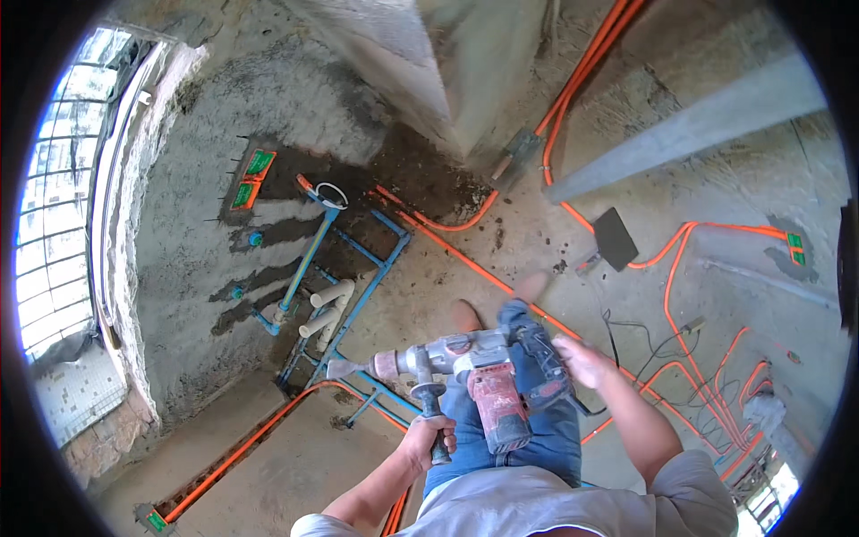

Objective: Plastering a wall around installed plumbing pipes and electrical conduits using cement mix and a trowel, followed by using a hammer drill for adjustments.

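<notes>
A large red and grey rotary hammer (488, 353) lies crosswise over my thighs, its bit end pointing left. My left hand (429, 440) is wrapped round the dark side handle (432, 403) that sticks out below its front. On the other side, my right hand (586, 362) is close beside the dark rear handle (541, 358), fingers stretched out rather than wrapped round it. Whether the fingertips touch the handle is hard to see. A short grey bit (344, 368) sits in the chuck. The power cord (586, 412) curves away from the handle's lower end.
Orange conduits (456, 251) and blue pipes (371, 286) run over the floor. White pipe pieces (331, 313) lie at the left wall. A flat trowel (615, 240) rests ahead to the right. A grey post (689, 125) slants across the right side. Loose black wire (649, 336) lies nearby.
</notes>
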Available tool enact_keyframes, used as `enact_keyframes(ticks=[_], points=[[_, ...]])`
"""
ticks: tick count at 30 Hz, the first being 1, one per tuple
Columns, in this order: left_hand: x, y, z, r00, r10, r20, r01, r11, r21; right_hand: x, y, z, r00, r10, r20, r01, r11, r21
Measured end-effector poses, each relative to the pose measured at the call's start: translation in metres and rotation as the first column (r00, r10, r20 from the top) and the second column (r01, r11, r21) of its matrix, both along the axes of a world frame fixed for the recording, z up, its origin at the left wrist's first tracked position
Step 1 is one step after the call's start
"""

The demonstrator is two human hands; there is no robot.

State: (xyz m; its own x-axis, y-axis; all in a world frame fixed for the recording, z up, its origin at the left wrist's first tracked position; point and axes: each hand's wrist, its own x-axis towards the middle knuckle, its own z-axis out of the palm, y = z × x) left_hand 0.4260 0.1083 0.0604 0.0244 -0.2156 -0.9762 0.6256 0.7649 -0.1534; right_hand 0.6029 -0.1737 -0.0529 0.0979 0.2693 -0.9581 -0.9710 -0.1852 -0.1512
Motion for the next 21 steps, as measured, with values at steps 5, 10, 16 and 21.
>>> enact_keyframes(ticks=[5, 10, 16, 21], points=[[0.032, 0.038, -0.028, 0.996, -0.077, 0.052, 0.079, 0.997, -0.025, 0.013, 0.033, -0.023, 0.874, -0.327, -0.360, 0.422, 0.877, 0.228], [0.055, 0.091, -0.083, 0.962, -0.136, 0.237, 0.163, 0.981, -0.101, 0.055, 0.070, 0.000, 0.932, -0.332, -0.148, 0.354, 0.920, 0.167], [0.110, 0.123, -0.170, 0.750, -0.387, 0.537, 0.415, 0.907, 0.074, 0.104, 0.141, 0.069, 0.883, -0.468, 0.031, 0.451, 0.865, 0.222], [0.177, 0.157, -0.261, 0.653, -0.514, 0.556, 0.157, 0.810, 0.565, 0.095, 0.231, 0.048, 0.851, -0.309, 0.425, 0.252, 0.950, 0.185]])
